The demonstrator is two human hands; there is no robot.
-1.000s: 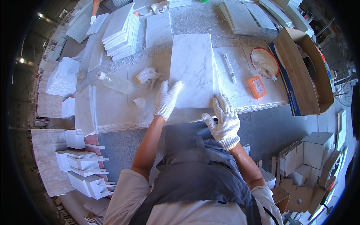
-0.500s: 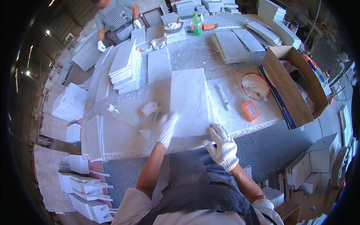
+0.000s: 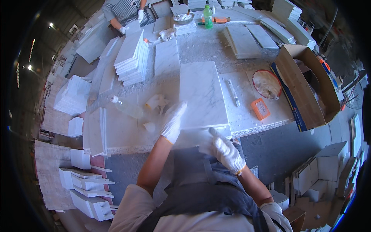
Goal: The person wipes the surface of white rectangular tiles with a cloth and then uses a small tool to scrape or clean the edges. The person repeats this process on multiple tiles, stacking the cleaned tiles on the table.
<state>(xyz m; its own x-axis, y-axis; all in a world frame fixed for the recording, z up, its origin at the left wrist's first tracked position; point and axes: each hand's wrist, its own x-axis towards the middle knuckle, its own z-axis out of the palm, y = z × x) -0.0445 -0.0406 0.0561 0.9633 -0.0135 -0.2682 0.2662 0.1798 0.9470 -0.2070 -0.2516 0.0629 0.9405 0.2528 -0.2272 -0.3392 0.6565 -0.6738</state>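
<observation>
A white, grey-veined marble slab [image 3: 203, 94] lies flat in the middle of the stone worktable [image 3: 201, 48], its near edge just ahead of the person's apron. It rests on a larger pale slab that runs out toward 3 o'clock.

The step in hand looks like handling this slab at its near edge — either squaring it on the bench or getting ready to lift or slide it. The next move would call for a firm hold at both near corners and an even pull, since polished stone is heavy and a corner could chip against the slab below.

The left hand [image 3: 172, 123], in a white glove, lies flat with fingers stretched out and together, at the slab's near-left corner; it is motion-blurred, so whether it presses on the stone or hovers just above it I cannot tell. The right hand [image 3: 225, 150], also gloved, is loosely curled at the near edge, about 5 o'clock from the slab's centre, gripping nothing that shows.

Outward: at 9 o'clock from the slab a crumpled cloth [image 3: 156, 103] and a clear plastic bottle [image 3: 126, 108] lying on its side; at 3 o'clock a marker pen [image 3: 233, 92], an orange block [image 3: 260, 108] and a round bowl [image 3: 266, 84]; beyond them an open cardboard box [image 3: 305, 89]. At 11 o'clock stands a stack of white tiles [image 3: 131, 58] — behind it a co-worker's gloved hand [image 3: 123, 29].
</observation>
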